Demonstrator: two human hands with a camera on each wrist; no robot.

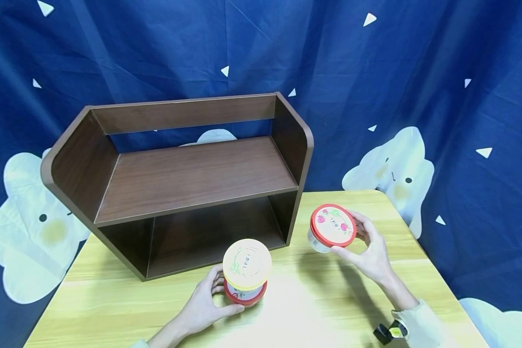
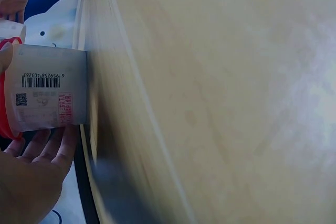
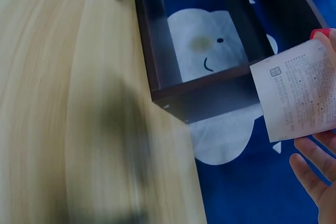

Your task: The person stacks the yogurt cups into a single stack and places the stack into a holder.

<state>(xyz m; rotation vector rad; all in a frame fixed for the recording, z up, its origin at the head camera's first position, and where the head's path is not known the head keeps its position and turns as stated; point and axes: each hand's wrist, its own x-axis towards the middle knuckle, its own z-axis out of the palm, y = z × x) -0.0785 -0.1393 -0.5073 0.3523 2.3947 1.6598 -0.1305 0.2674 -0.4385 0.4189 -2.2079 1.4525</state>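
Note:
My left hand (image 1: 203,303) holds a red-lidded tub (image 1: 246,297) low at the table, in front of the shelf. On that tub's lid sits a second tub with a pale yellow lid (image 1: 247,264). Seen from the left wrist, the lower tub (image 2: 50,90) shows a barcode, with fingers and thumb around it. My right hand (image 1: 369,253) grips another red-lidded tub (image 1: 333,225), its lid printed with strawberries, above the table right of the shelf. Small print covers the side of this tub (image 3: 299,90) in the right wrist view.
A dark brown two-level shelf (image 1: 200,166) stands at the back left of the light wooden table (image 1: 113,299). Behind it hangs a blue curtain (image 1: 330,58) with white triangles and cloud faces. The table's right edge slopes beside my right arm.

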